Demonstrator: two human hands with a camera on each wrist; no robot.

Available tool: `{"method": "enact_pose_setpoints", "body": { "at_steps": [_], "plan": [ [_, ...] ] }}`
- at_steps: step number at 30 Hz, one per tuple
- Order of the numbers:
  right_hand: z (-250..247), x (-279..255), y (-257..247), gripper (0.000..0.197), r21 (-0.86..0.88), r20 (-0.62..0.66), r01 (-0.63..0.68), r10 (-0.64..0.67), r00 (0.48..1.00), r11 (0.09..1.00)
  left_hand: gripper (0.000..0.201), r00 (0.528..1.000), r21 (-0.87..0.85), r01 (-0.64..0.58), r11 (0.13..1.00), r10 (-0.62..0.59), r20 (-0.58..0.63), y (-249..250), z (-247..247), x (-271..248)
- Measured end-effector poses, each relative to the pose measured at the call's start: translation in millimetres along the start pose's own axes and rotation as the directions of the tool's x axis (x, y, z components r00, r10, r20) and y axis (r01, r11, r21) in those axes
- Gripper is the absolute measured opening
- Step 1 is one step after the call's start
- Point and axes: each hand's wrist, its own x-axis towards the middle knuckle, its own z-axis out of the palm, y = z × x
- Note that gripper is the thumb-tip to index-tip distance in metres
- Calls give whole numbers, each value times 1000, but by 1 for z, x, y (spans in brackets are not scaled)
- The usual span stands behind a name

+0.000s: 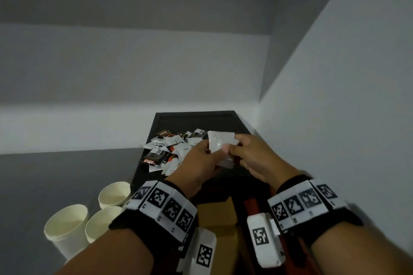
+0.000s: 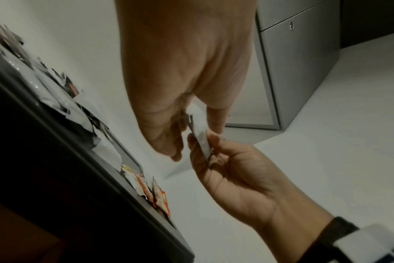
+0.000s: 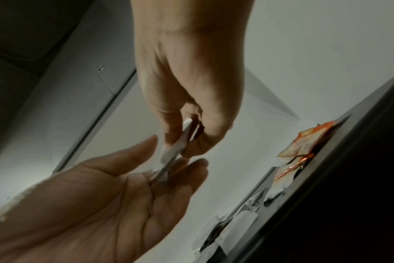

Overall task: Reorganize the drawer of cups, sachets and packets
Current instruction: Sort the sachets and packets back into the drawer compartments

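A black drawer (image 1: 194, 114) stands pulled out, with a loose pile of white, black and orange sachets (image 1: 169, 149) heaped on its left half. Above its right half, both hands hold a small stack of white sachets (image 1: 220, 140) upright between them. My left hand (image 1: 214, 154) pinches the stack's near side, thumb on its front face. My right hand (image 1: 237, 147) pinches its right edge. In the right wrist view the right hand (image 3: 182, 142) grips the white sachets (image 3: 175, 149) from above. Orange sachets (image 2: 155, 194) lie against the drawer's edge.
Three white paper cups (image 1: 115, 193) (image 1: 64, 227) (image 1: 100, 221) stand on the grey floor left of the drawer. Brown boxes (image 1: 214, 212) lie below my wrists. A white wall (image 1: 335, 96) runs close along the right. A grey cabinet (image 2: 292, 71) stands beyond.
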Motion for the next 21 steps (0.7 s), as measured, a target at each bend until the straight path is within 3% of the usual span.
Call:
{"method": "enact_pose_setpoints", "body": {
  "at_steps": [4,9,11,14,18,21],
  "plan": [
    [-5,12,-5,20,33,34,-71,70,997,997,16,980,-45,-85,995,75,-185,-5,-11,5],
    [-33,51,4,56,-190,-227,-142,98,969,971,2,949,-81,-41,996,14,-314,-8,-33,12],
    [-39,65,12,78,-433,-227,-218,128,965,875,3,944,-78,-57,995,28,-330,-6,-40,14],
    [-37,78,17,102,-739,-188,-268,193,963,618,9,939,-107,-88,990,47,-341,-1,-46,18],
    [-31,98,19,114,-862,-192,-290,263,946,416,17,945,-127,-85,988,40,-324,0,-50,23],
    [-27,103,18,97,-922,-180,-256,265,947,290,18,949,-105,-75,992,38,-313,-1,-51,25]
  ]
}}
